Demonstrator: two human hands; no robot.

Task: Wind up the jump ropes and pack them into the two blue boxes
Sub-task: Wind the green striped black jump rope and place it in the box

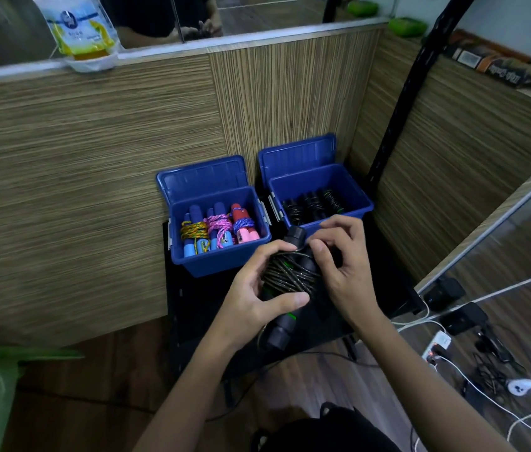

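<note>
A black jump rope [287, 278], wound in dark, faintly speckled coils around its two black handles with green rings, is held at centre frame, above a black surface [199, 305]. One handle end projects toward 12 o'clock, the other toward 6 o'clock. The left hand [257, 288] is wrapped around the coil from 9 o'clock, thumb laid across the lower coils; its grip is closed on the bundle. The right hand [342, 265] is at 3 o'clock of the bundle, with curled fingertips pinching at the upper coils near the top handle.

At 11 o'clock of the bundle a left blue box [225, 265] is seen, lid hinged back against the wood-grain partition [94, 190]. Three wound ropes with blue and pink handles are packed in it side by side: yellow, pink and blue cord. At 1 o'clock a right blue box [355, 194] stands, lid also back, with several wound black ropes [313, 203] inside; bare floor is visible at its right end. The two boxes are just beside each other, both touching or nearly touching the partition.

At 3 o'clock a black slanted pole [397, 125] rises past the right box. At 4 o'clock, on the wooden floor, a power strip [436, 347], white cables and black adapters are noted. At 10 o'clock, on the partition ledge, a plastic bag [78, 27] is seen.
</note>
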